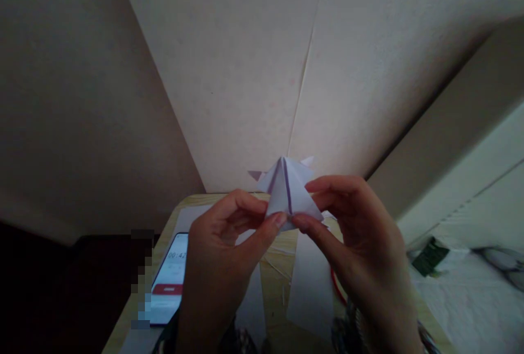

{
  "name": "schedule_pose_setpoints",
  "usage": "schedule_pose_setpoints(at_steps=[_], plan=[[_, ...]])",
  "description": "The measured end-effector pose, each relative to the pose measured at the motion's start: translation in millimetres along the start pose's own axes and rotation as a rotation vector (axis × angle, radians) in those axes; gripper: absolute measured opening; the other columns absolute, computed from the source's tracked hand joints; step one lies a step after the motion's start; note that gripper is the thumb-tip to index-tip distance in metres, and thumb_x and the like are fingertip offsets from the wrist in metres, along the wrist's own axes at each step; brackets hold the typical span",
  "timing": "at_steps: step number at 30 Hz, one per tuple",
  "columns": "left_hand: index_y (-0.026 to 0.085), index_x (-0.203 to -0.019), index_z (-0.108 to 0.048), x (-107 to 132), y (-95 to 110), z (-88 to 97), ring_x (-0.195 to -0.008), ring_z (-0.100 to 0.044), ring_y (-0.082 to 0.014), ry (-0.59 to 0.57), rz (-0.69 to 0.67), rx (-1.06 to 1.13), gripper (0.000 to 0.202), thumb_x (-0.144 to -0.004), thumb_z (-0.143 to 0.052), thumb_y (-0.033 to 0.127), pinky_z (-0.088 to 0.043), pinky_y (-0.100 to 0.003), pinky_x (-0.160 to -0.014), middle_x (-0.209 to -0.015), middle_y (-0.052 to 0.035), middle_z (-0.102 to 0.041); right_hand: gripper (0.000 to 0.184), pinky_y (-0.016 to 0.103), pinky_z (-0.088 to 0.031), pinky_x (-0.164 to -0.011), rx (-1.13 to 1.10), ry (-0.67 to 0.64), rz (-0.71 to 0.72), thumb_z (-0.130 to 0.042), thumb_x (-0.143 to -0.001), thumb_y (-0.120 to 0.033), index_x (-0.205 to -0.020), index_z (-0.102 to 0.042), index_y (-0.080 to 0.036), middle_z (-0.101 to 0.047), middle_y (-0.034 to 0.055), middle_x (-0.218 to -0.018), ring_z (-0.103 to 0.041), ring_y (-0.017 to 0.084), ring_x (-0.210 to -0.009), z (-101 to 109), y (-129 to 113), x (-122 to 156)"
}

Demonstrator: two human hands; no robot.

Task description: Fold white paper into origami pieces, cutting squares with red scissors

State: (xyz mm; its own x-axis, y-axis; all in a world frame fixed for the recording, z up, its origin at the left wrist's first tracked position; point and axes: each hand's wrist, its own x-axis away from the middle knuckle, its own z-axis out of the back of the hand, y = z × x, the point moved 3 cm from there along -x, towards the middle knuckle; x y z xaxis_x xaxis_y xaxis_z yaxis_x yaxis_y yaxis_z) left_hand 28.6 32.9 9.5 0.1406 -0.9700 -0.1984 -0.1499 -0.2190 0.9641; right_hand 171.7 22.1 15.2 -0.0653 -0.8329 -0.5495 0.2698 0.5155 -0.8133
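A folded white paper figure with a purple crease line is held up above a small wooden table. My left hand pinches its lower left edge between thumb and fingers. My right hand pinches the lower right edge, thumb tip meeting the left thumb at the bottom of the figure. Small pointed flaps stick out at the figure's top left and top right.
A phone with a lit timer screen lies on the table's left side. White paper sheets lie under my hands, with a red loop beside them. Walls meet in a corner behind. A white bed with a dark green packet is at right.
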Motion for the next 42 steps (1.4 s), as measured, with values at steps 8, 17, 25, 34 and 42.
schedule_pose_setpoints(at_steps=[8,17,25,34,42], plan=[[0.024,-0.065,-0.074,-8.7,-4.7,2.9,-0.059,-0.069,-0.0099,-0.116,0.129,0.069,0.009,-0.063,-0.077,0.016,-0.052,-0.012,-0.056,-0.063,0.0046,-0.074,0.026,0.023,-0.046,-0.067,-0.018,-0.016,0.014,-0.072,-0.079,-0.021,-0.099,-0.058,-0.030,-0.062,-0.0075,-0.077,-0.058,0.010,-0.072,4.2,2.5,-2.1],[0.022,-0.057,-0.070,-2.3,0.0,0.8,-0.056,-0.068,-0.0084,-0.006,0.048,-0.002,0.013,-0.062,-0.076,0.011,-0.051,-0.010,-0.055,-0.058,0.0065,-0.072,0.025,0.022,-0.047,-0.066,0.034,-0.018,0.025,-0.071,-0.080,-0.019,-0.098,-0.058,-0.030,-0.062,-0.0065,-0.080,-0.059,0.011,-0.075,5.0,1.0,0.9],[0.022,-0.068,-0.073,-9.7,-5.7,-2.3,-0.063,-0.071,-0.0106,-0.153,0.109,0.081,0.014,-0.061,-0.078,0.012,-0.054,-0.013,-0.060,-0.068,0.0047,-0.076,0.024,0.020,-0.045,-0.067,0.084,-0.048,0.062,-0.070,-0.081,-0.022,-0.100,-0.057,-0.032,-0.062,-0.0081,-0.077,-0.058,0.010,-0.076,4.0,1.3,-0.3],[0.022,-0.059,-0.071,-5.1,-2.7,-0.9,-0.057,-0.069,-0.0108,-0.099,0.043,-0.063,0.010,-0.062,-0.077,0.015,-0.054,-0.015,-0.057,-0.059,0.0055,-0.073,0.005,0.019,-0.045,-0.063,0.069,-0.164,0.016,-0.064,-0.085,-0.021,-0.087,-0.061,-0.024,-0.064,-0.0064,-0.076,-0.059,0.009,-0.071,1.9,-2.8,-2.6],[0.024,-0.066,-0.073,-7.3,-6.5,-0.8,-0.060,-0.069,-0.0113,-0.096,0.059,-0.009,0.009,-0.065,-0.073,0.014,-0.054,-0.015,-0.056,-0.064,0.0053,-0.074,0.017,0.021,-0.042,-0.058,0.049,-0.075,-0.032,-0.063,-0.086,-0.024,-0.070,-0.058,-0.019,-0.059,-0.0054,-0.064,-0.054,0.009,-0.061,3.4,-1.7,-4.8]])
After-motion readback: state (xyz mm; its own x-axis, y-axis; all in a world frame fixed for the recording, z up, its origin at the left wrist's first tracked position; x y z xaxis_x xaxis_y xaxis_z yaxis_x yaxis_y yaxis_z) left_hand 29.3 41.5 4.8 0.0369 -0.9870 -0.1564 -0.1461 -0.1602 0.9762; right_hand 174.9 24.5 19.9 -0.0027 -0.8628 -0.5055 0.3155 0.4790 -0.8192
